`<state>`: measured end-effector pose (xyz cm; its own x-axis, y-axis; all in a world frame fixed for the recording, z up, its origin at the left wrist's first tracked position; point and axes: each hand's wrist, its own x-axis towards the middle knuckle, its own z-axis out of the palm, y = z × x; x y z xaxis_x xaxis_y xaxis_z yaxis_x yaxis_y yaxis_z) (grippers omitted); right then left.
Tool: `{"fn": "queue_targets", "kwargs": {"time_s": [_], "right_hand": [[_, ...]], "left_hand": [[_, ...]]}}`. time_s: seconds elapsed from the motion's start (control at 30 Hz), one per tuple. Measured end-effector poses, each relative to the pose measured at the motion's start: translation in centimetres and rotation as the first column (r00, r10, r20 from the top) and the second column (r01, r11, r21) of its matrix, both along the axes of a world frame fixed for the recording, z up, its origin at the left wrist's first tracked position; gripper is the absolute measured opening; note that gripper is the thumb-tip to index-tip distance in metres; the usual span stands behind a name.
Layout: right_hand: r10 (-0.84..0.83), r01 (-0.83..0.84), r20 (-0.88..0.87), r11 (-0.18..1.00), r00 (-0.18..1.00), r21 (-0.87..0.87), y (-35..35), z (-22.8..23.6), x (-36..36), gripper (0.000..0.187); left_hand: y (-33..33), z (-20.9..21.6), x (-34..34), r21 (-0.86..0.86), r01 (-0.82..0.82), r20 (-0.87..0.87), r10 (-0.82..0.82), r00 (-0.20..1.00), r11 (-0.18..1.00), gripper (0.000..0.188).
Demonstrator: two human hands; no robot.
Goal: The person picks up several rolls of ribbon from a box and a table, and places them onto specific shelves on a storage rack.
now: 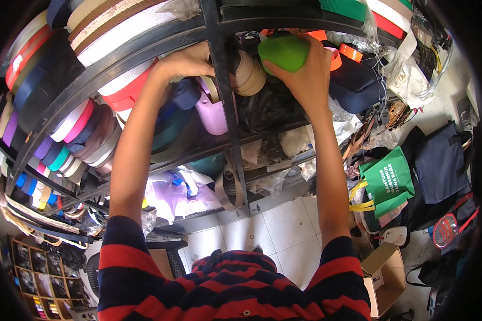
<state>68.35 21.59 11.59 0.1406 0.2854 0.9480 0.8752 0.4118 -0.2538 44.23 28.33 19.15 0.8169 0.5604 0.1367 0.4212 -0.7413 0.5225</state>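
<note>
Our right hand [305, 69] is closed around a green roll [284, 51] on the upper level of the black rack [219, 101]. Our left hand [187, 61] reaches beside the beige tape rolls [249, 75]; we cannot tell its grip. We judge the roll light, firm, a bit smooth, best gripped around its width.

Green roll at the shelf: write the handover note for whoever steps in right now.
Right hand: gripping the green roll at the upper level of the black metal rack, not yet set down or pulled free.
Left hand: reaching into the same level left of the upright post, beside the beige tape rolls; whether it holds anything cannot be told.
Pink container sits just below.
Done: green roll in hand. Left: its final place is unsettled.
</note>
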Motion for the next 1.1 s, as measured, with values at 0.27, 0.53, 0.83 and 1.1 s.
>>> {"fn": "queue_targets", "kwargs": {"time_s": [0.27, 0.53, 0.83, 1.1], "right_hand": [[-0.256, 0.281, 0.178, 0.95, 0.95, -0.134, 3.3, -0.5, -0.3, 0.082], [-0.122, 0.175, 0.272, 0.968, 0.954, -0.177, 1.6, -0.5, 0.1, 0.073], [0.15, -0.139, 0.051, 0.975, 0.987, -0.174, -9.1, -4.5, -3.3, 0.051], [-0.133, -0.043, -0.283, 0.842, 0.95, -0.538, -26.1, -17.7, -5.9, 0.047]], "left_hand": [[0.0, -1.4, -0.3, 0.218, -0.01, 0.051, -0.002, 0.999, 0.976, 0.081], [-2.3, -2.1, -2.4, 0.321, -0.181, 0.09, 0.16, 0.983, 0.93, 0.088], [-16.4, -7.9, -5.3, 0.307, -0.379, 0.38, 0.252, 0.89, 0.873, 0.074], [-20.3, -24.4, -5.0, -0.227, 0.009, 0.316, 0.065, 0.947, 0.974, 0.063]]}}
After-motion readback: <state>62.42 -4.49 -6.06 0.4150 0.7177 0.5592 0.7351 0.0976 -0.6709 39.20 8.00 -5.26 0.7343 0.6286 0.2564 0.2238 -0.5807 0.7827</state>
